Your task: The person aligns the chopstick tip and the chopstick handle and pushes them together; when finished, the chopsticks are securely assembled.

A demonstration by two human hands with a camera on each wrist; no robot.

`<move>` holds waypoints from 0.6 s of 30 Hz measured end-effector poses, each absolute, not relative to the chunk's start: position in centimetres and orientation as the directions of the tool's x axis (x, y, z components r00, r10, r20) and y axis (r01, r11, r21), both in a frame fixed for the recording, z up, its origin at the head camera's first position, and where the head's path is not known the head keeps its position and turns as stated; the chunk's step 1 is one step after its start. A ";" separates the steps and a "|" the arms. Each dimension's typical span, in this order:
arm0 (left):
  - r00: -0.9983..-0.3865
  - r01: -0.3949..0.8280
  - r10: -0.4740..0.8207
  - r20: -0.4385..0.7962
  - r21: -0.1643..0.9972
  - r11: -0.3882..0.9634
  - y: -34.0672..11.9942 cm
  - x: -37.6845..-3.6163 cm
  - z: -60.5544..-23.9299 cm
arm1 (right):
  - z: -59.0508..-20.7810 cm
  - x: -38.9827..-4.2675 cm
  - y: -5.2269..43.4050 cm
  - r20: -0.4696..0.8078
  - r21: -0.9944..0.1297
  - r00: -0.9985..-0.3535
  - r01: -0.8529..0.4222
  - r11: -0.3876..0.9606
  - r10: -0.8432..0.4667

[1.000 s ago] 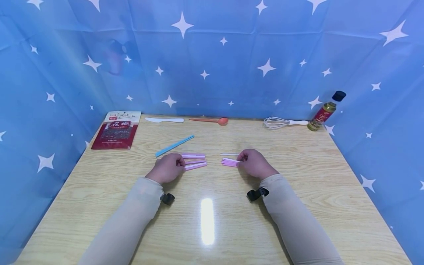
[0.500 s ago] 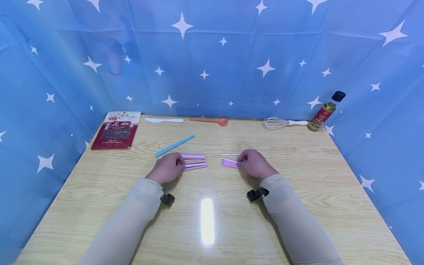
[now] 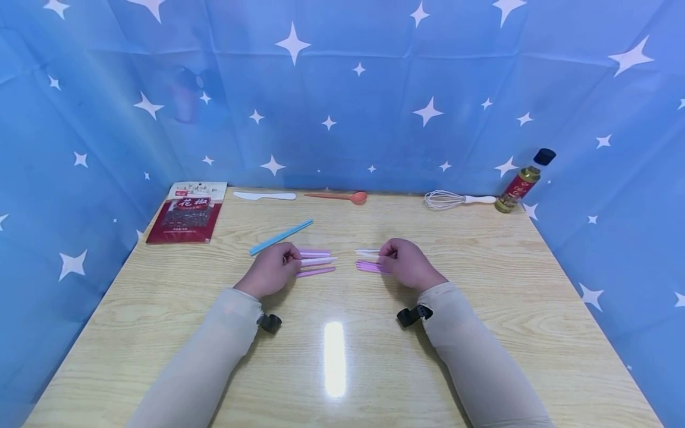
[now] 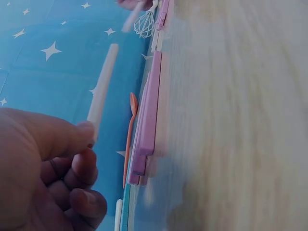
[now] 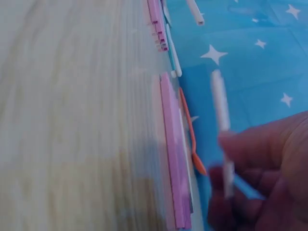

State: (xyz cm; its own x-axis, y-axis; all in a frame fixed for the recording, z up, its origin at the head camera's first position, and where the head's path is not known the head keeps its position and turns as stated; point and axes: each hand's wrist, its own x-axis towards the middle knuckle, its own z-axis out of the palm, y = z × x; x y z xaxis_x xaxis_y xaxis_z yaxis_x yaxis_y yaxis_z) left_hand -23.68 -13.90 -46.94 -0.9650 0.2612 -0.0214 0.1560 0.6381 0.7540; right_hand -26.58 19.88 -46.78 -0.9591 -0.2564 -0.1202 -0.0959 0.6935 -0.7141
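- In the foreground, we see two pale sleeves and black wrist cameras on a person reaching over a wooden table.
- Our left hand pinches a white stick between thumb and finger, raised off the table.
- Opposite, our right hand pinches a second white stick, blurred in its wrist view.
- Between the hands, we count two separate groups: pink sticks beside the left, pink pieces beside the right.
- Just past the left hand, we find a blue stick lying aslant.
- Farther off, we spot a red packet leftward of the left hand, a white knife beyond it, an orange spoon beyond the gap between hands, and a whisk and bottle rightward of the right hand.
- Behind everything, we face a starry blue curtain.
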 end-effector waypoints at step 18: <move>-0.959 0.230 0.267 0.091 0.798 0.557 -13.8 -23.5 -46.7 | -45.6 -25.2 18.1 0.006 -0.803 -0.935 -0.216 0.556 -0.354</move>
State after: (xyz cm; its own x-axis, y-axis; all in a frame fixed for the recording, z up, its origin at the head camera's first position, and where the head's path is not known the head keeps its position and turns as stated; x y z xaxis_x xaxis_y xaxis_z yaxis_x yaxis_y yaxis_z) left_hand -23.50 -13.83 -46.66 -0.9594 0.2671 0.0905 0.2304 0.5571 0.7978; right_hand -25.20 18.14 -45.63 -0.9351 -0.3544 0.0061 -0.2159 0.5557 -0.8029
